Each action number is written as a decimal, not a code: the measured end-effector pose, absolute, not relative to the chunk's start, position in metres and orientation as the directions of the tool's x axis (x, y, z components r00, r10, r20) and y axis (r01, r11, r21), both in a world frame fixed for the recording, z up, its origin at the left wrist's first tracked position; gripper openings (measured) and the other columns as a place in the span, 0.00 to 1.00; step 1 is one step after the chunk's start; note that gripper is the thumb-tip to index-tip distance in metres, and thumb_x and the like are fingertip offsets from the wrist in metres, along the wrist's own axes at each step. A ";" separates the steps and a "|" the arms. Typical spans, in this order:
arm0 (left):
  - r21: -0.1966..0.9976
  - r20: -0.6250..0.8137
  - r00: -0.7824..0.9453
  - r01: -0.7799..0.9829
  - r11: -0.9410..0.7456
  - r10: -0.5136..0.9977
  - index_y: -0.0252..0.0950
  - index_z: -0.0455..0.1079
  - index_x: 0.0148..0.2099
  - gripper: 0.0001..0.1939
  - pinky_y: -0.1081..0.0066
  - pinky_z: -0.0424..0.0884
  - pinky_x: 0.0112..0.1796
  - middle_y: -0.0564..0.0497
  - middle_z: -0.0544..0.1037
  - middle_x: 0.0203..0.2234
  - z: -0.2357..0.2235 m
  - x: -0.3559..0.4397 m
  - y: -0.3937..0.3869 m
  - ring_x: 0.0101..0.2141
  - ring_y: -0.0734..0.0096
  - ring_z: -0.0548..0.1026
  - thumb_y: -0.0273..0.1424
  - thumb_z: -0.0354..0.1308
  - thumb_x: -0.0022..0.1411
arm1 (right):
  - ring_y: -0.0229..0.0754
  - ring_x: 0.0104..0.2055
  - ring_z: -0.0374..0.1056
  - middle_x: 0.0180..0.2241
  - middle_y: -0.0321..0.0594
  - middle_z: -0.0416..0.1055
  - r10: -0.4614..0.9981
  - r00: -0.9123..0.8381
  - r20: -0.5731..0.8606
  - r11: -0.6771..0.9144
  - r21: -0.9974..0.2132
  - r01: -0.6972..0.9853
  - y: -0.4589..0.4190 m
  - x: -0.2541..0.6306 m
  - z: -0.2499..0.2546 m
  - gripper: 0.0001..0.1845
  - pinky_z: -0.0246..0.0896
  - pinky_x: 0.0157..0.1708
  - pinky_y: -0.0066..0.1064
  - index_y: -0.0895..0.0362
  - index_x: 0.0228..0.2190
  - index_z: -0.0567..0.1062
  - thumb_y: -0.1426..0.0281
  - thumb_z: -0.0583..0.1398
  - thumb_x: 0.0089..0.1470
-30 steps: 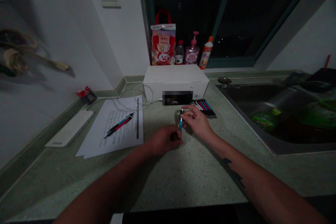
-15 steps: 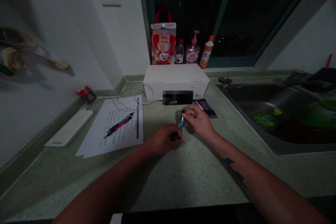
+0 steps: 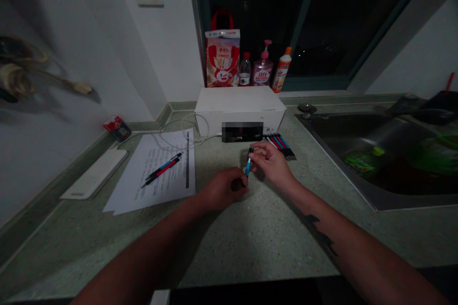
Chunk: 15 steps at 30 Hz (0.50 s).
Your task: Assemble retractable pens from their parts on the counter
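Note:
A blue pen with a black end [image 3: 248, 166] stands nearly upright over the counter between my hands. My right hand [image 3: 275, 166] pinches its upper part between thumb and fingers. Lower down, my left hand [image 3: 225, 188] has its fingers closed around the pen's bottom end, which they hide. Just behind my right hand lies a row of several pens [image 3: 282, 144] in blue, red and white, partly covered by that hand. A blue pen [image 3: 162, 166] and a red pen [image 3: 161, 173] rest side by side on printed sheets [image 3: 134, 190] to the left.
A white box [image 3: 239, 100] stands at the back, with a dark phone-like device [image 3: 246, 132] against its front and a white cable [image 3: 205, 139] running left. A sink [image 3: 372, 200] is on the right. Bottles [image 3: 262, 74] and a bag [image 3: 222, 59] stand behind the box.
The pen's upper end has tilted very slightly to the right, with my right hand on it. Otherwise the hands and objects look nearly the same.

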<state>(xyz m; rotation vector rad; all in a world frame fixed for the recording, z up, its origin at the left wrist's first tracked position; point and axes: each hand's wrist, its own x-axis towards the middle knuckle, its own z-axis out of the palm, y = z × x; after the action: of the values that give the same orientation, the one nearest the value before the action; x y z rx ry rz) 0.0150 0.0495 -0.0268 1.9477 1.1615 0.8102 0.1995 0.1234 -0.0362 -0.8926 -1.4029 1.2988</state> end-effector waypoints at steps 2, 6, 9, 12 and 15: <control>0.820 0.148 0.392 0.465 -0.334 0.908 0.38 0.70 0.35 0.02 0.67 0.68 0.36 0.51 0.75 0.31 -0.027 0.015 0.050 0.32 0.67 0.72 0.28 0.60 0.58 | 0.38 0.23 0.71 0.25 0.29 0.72 0.953 -0.245 0.177 0.157 -0.982 -0.100 0.124 0.200 -0.035 0.25 0.69 0.21 0.30 0.52 0.43 0.72 0.55 0.71 0.47; 0.803 0.139 0.399 0.490 -0.339 0.906 0.38 0.71 0.36 0.02 0.67 0.69 0.37 0.51 0.76 0.32 -0.028 0.014 0.050 0.33 0.67 0.73 0.28 0.60 0.58 | 0.37 0.23 0.71 0.25 0.30 0.72 0.955 -0.232 0.182 0.164 -0.982 -0.097 0.124 0.200 -0.036 0.24 0.69 0.21 0.29 0.53 0.40 0.73 0.54 0.71 0.46; 0.794 0.157 0.399 0.494 -0.356 0.903 0.38 0.71 0.36 0.03 0.69 0.69 0.37 0.51 0.76 0.31 -0.030 0.014 0.050 0.33 0.68 0.74 0.27 0.61 0.57 | 0.38 0.24 0.71 0.26 0.30 0.72 0.952 -0.233 0.196 0.175 -0.979 -0.108 0.125 0.200 -0.038 0.25 0.70 0.22 0.30 0.52 0.41 0.73 0.53 0.71 0.47; 0.819 0.160 0.389 0.461 -0.342 0.907 0.37 0.71 0.36 0.02 0.70 0.70 0.36 0.51 0.76 0.32 -0.030 0.013 0.050 0.33 0.69 0.74 0.27 0.60 0.59 | 0.40 0.27 0.73 0.27 0.30 0.73 0.955 -0.242 0.174 0.147 -0.981 -0.124 0.125 0.201 -0.036 0.28 0.73 0.23 0.31 0.51 0.46 0.73 0.54 0.71 0.46; 0.858 0.150 0.321 0.428 -0.285 0.935 0.37 0.71 0.38 0.03 0.70 0.71 0.37 0.52 0.78 0.32 -0.031 0.014 0.052 0.32 0.70 0.75 0.27 0.59 0.59 | 0.43 0.31 0.76 0.29 0.34 0.76 0.967 -0.228 0.117 0.086 -0.986 -0.142 0.126 0.204 -0.030 0.29 0.75 0.26 0.33 0.52 0.47 0.74 0.54 0.72 0.46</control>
<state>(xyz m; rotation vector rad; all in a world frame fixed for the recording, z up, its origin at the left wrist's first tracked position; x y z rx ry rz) 0.0141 0.0521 -0.0310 1.8588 1.2080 0.8821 0.2041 0.1256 -0.0296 -0.9139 -1.3257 1.3614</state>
